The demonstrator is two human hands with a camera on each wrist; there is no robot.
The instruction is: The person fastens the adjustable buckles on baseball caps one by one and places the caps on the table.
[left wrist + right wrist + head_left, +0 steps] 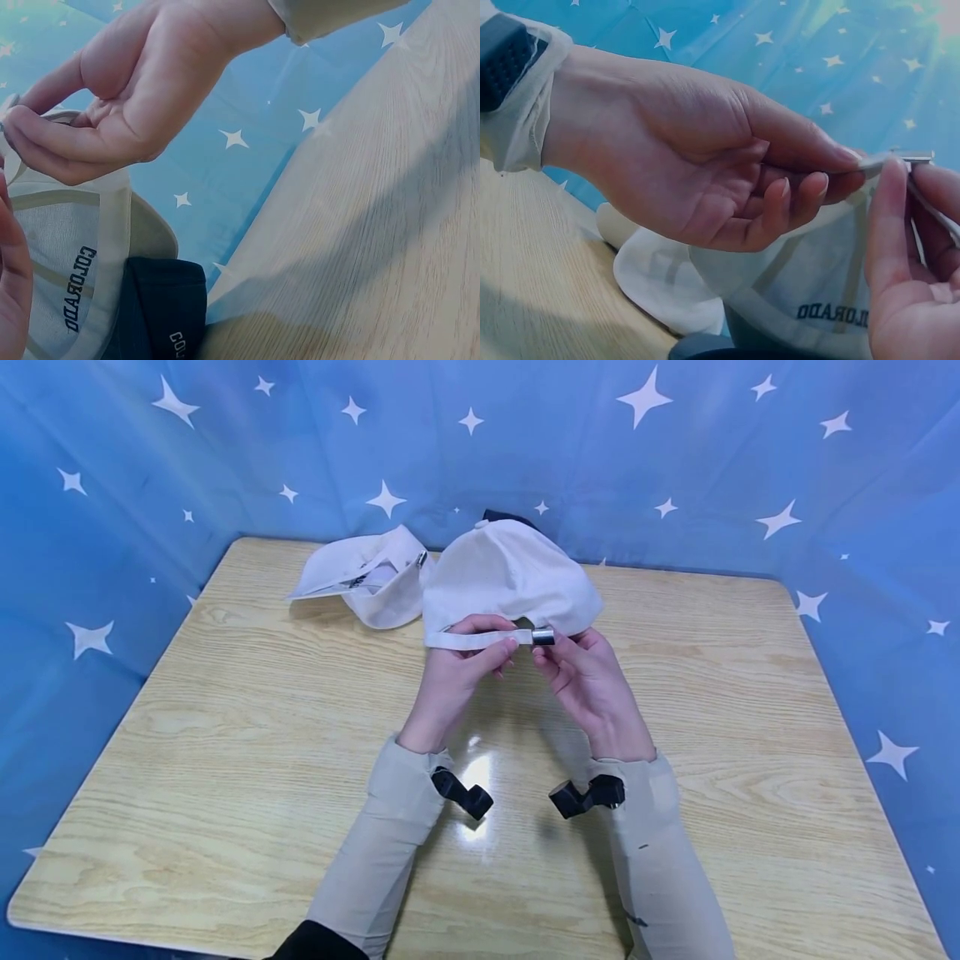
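A white cap (517,572) with a dark brim (510,518) is in front of both hands, its back strap (472,640) facing me. My left hand (450,681) pinches the strap between thumb and fingers, its fingers partly behind the band. At the strap's right end sits a shiny metal buckle (543,637). The thumb and fingers of my right hand (596,681) pinch that end. In the left wrist view, dark lettering shows on the cap (56,247). The right wrist view has both hands close together at the buckle (919,157).
Another white cap (382,577) lies at the back left of the wooden table (225,735), touching or very near the held cap. A blue curtain with white stars (480,452) hangs behind the table and along its sides. Each sleeve carries a small black camera (465,793).
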